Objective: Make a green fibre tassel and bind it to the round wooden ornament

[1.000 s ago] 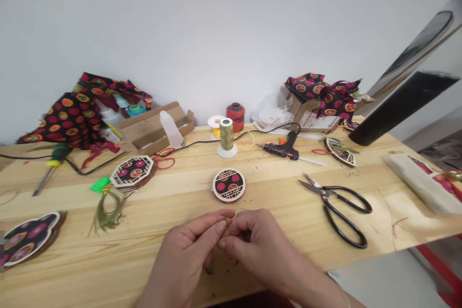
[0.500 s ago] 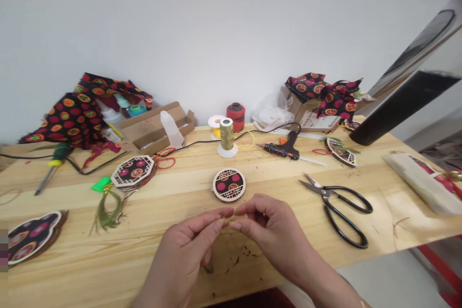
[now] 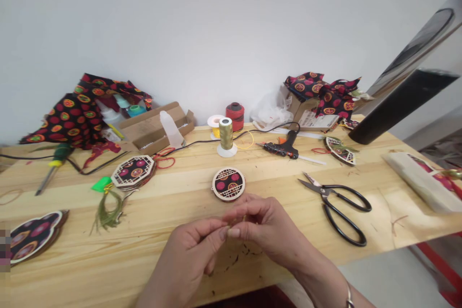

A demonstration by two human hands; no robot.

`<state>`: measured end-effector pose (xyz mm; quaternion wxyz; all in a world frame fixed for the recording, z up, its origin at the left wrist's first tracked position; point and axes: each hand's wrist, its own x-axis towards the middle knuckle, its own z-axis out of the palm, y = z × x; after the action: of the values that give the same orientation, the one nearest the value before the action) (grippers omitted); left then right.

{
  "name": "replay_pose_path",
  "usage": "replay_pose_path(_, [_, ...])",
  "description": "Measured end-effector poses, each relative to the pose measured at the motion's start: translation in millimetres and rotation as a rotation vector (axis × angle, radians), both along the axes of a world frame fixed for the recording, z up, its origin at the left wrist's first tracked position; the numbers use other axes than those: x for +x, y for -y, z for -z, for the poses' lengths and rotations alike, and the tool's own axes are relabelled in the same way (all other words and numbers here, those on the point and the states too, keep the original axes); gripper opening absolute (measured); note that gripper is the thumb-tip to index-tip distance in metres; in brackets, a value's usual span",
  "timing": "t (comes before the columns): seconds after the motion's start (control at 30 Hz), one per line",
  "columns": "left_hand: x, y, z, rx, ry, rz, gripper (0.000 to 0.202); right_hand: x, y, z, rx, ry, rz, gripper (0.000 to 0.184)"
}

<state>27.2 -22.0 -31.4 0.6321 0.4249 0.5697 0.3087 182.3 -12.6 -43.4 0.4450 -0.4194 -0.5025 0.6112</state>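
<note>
My left hand (image 3: 197,252) is closed in a pinch, its thumb and fingertips meeting those of my right hand (image 3: 263,226) above the front of the table. My right hand is pinched too. A thin yellowish strand, which looks like thread (image 3: 244,219), shows faintly at the fingertips; most of it is hidden by the fingers. Just beyond the hands lies a round wooden-framed ornament (image 3: 228,184) with dark patterned fabric inside. Behind that stands a spool of olive thread (image 3: 226,134).
Black-handled scissors (image 3: 327,192) lie open at the right, below a glue gun (image 3: 283,147). On the left are an octagonal ornament (image 3: 133,172), an olive tassel (image 3: 109,209) and a screwdriver (image 3: 54,168). A cardboard box (image 3: 159,127) and a black tube (image 3: 397,106) stand farther back.
My right hand has shifted slightly left and its fingers now overlap the left fingertips more closely. The ornament and tools have stayed in place.
</note>
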Motion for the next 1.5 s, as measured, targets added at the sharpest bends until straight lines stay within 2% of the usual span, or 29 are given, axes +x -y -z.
replay_pose_path(0.17, [0.4,0.3,0.1,-0.008,-0.017,0.011,0.037,-2.7,0.4,0.2,-0.027,-0.001,0.064,0.004])
replay_pose_path(0.37, [1.1,1.8,-2.7,-0.015,0.029,0.01,0.032,-4.7,0.5,-2.4,-0.054,0.053,0.105,0.011])
replay_pose_path(0.6, [0.2,-0.8,-3.7,-0.163,0.348,-0.064,0.029,-6.7,-0.4,-3.0,-0.148,-0.027,0.081,0.021])
replay_pose_path(0.67, [0.6,-1.4,-3.3,-0.189,0.383,-0.071,0.029,-7.6,-0.6,-2.2,-0.147,-0.025,0.089,0.022])
replay_pose_path(0.9, [4.1,0.9,-5.0,-0.174,0.31,-0.054,0.026,-7.9,-0.1,-3.4,-0.149,-0.115,0.052,0.025])
replay_pose_path(1.0, [3.7,0.6,-4.1,-0.172,0.327,-0.034,0.023,-6.8,-0.5,-3.8,-0.116,-0.077,0.031,0.025])
replay_pose_path(1.3, [2.1,0.2,1.6,-0.166,0.34,-0.036,0.023,-8.1,-2.0,-5.5,-0.079,0.037,0.126,0.02])
replay_pose_path(1.43, [1.3,-1.0,0.0,-0.153,0.332,-0.075,0.023,-4.7,-2.4,-5.1,-0.062,0.14,0.242,0.029])
replay_pose_path(1.5, [0.5,-1.6,0.0,-0.148,0.337,-0.082,0.023,-2.8,-1.6,-3.1,-0.077,0.128,0.24,0.033])
